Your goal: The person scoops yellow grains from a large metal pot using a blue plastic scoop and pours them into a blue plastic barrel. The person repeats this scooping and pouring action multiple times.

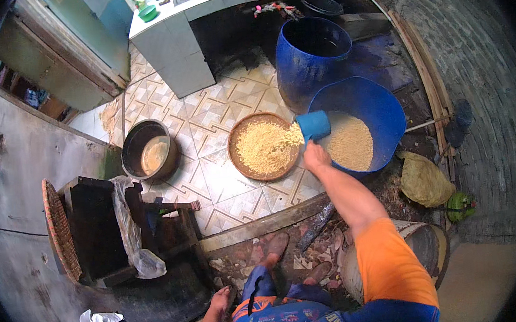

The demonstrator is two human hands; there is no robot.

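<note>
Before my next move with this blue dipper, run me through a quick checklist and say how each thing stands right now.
1. Right hand has a grip on the blue dipper: ok.
2. Dipper tipped toward the round tray: ok, its mouth is at the tray's right side.
3. Yellow grains inside the tray's rim: ok, they lie heaped within it.
4. Pale grains left in the wide blue tub: ok, a good layer shows.
5. Dipper fully emptied: cannot tell, its inside is hidden from this view.
6. Left hand free: cannot tell, its fingers are not clear beside the leg.
</note>
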